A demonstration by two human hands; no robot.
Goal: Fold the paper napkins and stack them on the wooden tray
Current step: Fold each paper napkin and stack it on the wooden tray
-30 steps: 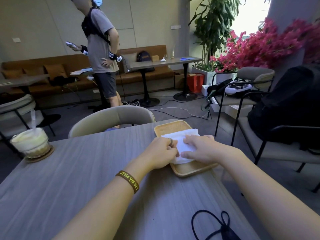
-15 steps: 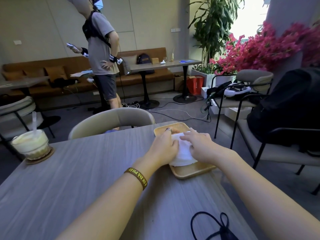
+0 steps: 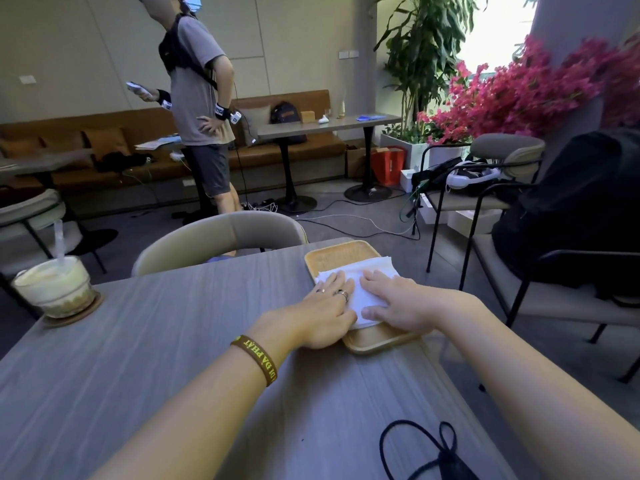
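The soft white paper napkins (image 3: 375,265) lie on the light rectangular wooden tray (image 3: 337,255) on the grey counter (image 3: 173,341). The left hand (image 3: 327,306) and the right hand (image 3: 398,301) press flat on them, fingers straight, gripping nothing. The paper seems thin and easy to tear; better pinch a corner

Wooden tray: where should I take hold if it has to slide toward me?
Take the near short rim of the wooden tray, coming from your side. Its raised lip is bare there and nearest. The folded napkins and the flat left hand and right hand cover the middle. A pinch grip over the lip should probably do.
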